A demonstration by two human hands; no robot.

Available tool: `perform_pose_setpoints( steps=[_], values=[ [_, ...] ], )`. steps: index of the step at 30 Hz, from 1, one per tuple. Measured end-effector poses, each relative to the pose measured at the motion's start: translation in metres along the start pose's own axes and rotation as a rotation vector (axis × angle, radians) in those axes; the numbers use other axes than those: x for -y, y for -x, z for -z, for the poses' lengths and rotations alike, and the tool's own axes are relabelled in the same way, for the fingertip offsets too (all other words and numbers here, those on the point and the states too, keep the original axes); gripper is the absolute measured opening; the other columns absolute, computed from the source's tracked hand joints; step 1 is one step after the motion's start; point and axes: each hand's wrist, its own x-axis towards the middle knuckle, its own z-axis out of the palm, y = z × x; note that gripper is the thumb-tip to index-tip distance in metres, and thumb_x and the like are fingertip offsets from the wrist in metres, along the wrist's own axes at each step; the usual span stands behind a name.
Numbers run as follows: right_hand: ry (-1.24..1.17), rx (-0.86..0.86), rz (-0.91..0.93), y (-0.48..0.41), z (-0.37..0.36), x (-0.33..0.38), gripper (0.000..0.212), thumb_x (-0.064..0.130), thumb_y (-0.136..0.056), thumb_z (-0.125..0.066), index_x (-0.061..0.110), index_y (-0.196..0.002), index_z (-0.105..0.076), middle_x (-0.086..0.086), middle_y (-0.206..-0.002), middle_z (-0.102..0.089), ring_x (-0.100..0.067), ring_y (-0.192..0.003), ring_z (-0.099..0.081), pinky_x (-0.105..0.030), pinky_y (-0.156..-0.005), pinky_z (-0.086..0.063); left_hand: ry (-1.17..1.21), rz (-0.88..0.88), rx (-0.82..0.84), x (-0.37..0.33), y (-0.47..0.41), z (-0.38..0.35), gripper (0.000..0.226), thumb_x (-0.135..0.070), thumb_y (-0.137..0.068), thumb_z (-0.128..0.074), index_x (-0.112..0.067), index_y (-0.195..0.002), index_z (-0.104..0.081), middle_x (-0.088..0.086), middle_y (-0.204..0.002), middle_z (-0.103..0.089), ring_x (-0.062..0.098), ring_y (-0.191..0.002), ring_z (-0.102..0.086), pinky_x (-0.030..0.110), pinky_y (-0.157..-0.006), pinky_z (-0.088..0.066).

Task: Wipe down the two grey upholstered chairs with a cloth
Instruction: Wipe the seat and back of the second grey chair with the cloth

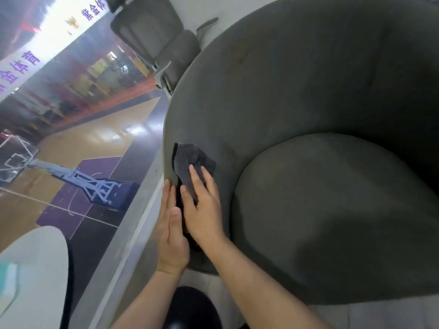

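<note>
Right hand (203,207) flat, fingers extended, pressing the dark cloth (193,162) onto the chair (297,96) arm's top edge, not gripping it. Left hand (171,236) open too, palm flat against the outer side of that same arm, just beside the cloth. Seat cushion (332,205) sits right of the cloth; office chair (156,36) beyond the chair's back.

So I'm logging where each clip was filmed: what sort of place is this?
Likely a lounge overlooking an indoor basketball court: a basketball hoop stand on the wooden court floor, seen past the grey upholstered chair.
</note>
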Motion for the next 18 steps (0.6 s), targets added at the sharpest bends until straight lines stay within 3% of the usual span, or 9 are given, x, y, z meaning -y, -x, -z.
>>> perform_pose_setpoints(
  steps=[4,10,14,18],
  values=[
    [-0.067,-0.039,-0.043,0.007,0.004,-0.033,0.045,0.040,-0.102,-0.043,0.041,-0.146,-0.036,0.018,-0.156,-0.027,0.006,-0.141,-0.022,-0.013,-0.113,-0.022,-0.041,-0.046,-0.019,0.005,-0.002,-0.001,0.052,-0.032,-0.107,-0.023,-0.017,-0.156,-0.031,-0.013,-0.165,-0.024,0.005,-0.153,-0.018,0.027,-0.125,-0.014],
    [-0.020,-0.127,-0.389,0.082,0.005,-0.089,0.060,0.058,-0.094,-0.027,0.033,-0.149,-0.033,0.010,-0.155,-0.032,-0.001,-0.141,-0.026,-0.015,-0.111,-0.020,-0.099,-0.083,-0.021,0.005,-0.002,-0.004,0.051,-0.024,-0.108,-0.023,-0.010,-0.156,-0.029,-0.011,-0.166,-0.021,0.007,-0.154,-0.017,0.021,-0.124,-0.012],
    [-0.012,-0.046,-0.242,0.040,0.006,-0.053,0.050,0.044,-0.102,-0.035,0.033,-0.151,-0.030,0.011,-0.158,-0.027,0.003,-0.142,-0.019,-0.026,-0.119,-0.019,-0.138,-0.104,0.009,0.006,-0.003,-0.004,0.057,-0.036,-0.106,-0.023,-0.010,-0.157,-0.026,-0.007,-0.168,-0.017,0.013,-0.156,-0.012,0.029,-0.126,-0.011],
    [0.019,0.090,-0.036,-0.051,0.001,-0.001,0.051,0.040,-0.103,-0.038,0.039,-0.152,-0.024,0.010,-0.162,-0.014,-0.007,-0.147,-0.010,-0.029,-0.119,-0.012,-0.155,-0.095,-0.015,0.002,0.000,-0.006,0.061,-0.044,-0.106,-0.022,-0.012,-0.158,-0.024,-0.006,-0.169,-0.017,0.014,-0.156,-0.008,0.034,-0.126,-0.010]
  ],
)
